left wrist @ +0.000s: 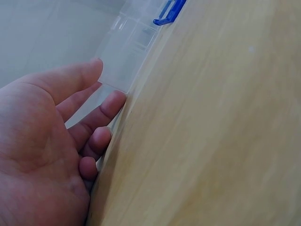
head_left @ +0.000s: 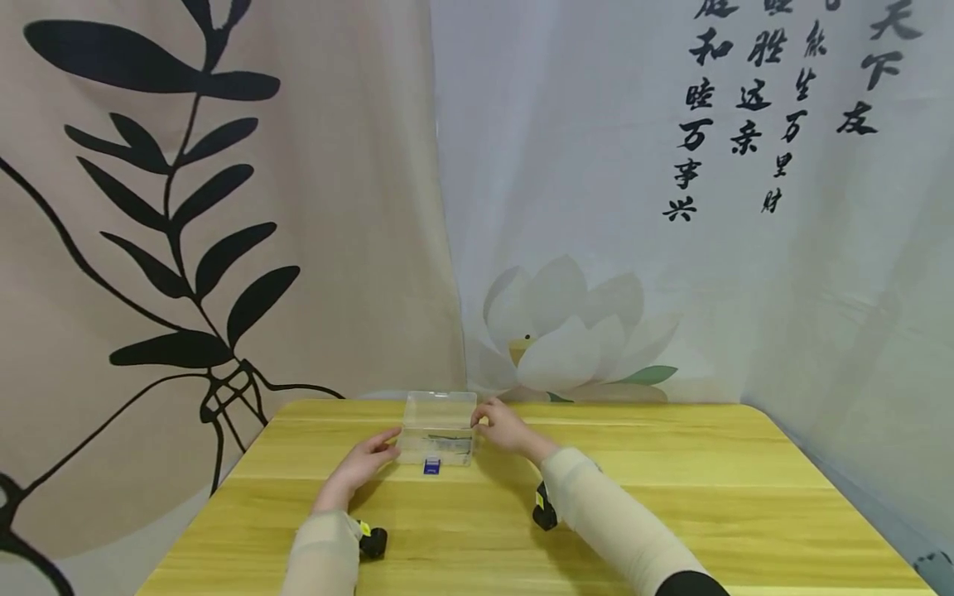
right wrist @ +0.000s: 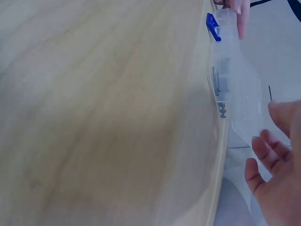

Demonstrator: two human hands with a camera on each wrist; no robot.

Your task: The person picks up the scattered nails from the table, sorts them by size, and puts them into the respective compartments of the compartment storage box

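A clear plastic box (head_left: 436, 458) with a blue latch (head_left: 431, 466) at its front lies near the table's back edge. Its clear lid (head_left: 441, 408) stands raised behind it. Thin dark pieces (head_left: 450, 439) lie inside, too small to name surely. My left hand (head_left: 365, 459) rests at the box's left end, fingers loosely bent; in the left wrist view its fingertips (left wrist: 114, 104) are by the box's corner. At the right end, my right hand (head_left: 503, 424) has thumb and forefinger together. The right wrist view shows a thin dark rod (right wrist: 270, 92) at the thumb tip; the forefinger is hidden.
The wooden table (head_left: 671, 488) spreads to both sides and in front of the box. A printed cloth (head_left: 358, 207) hangs close behind the table's back edge. Small black cameras, the left (head_left: 373, 542) and the right (head_left: 545, 509), stick out from the wrists.
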